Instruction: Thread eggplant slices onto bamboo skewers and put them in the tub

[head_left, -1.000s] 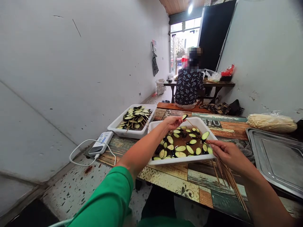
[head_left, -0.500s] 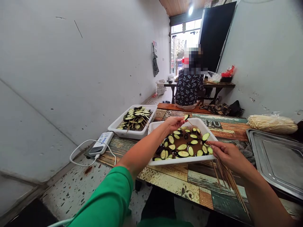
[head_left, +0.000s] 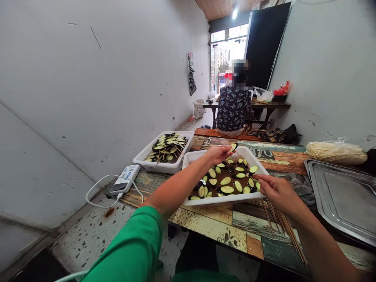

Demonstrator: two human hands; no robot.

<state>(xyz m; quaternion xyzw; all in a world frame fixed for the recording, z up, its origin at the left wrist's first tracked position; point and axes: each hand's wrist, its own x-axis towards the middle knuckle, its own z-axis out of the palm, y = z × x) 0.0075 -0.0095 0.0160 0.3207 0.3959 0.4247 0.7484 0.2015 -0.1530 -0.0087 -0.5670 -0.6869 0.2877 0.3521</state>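
Oval black-rimmed pale-green eggplant slice [head_left: 234, 147] pinched by left hand [head_left: 219, 154], thin brown wooden skewer [head_left: 256, 177] by right hand [head_left: 273, 188]; fingers closed.

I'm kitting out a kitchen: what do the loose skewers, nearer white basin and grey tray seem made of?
Loose skewers: probably bamboo or wood; thin, tan, matt.
Nearer white basin: likely plastic; smooth, evenly coloured, rounded rim.
Grey tray: apparently metal, perhaps stainless steel; dull sheen, bright rim lines.

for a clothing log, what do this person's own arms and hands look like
A plain bright-green cloth sleeve on the left arm stops near the elbow. The ungloved left hand and ungloved right hand show no watch or ring. No right sleeve shows.
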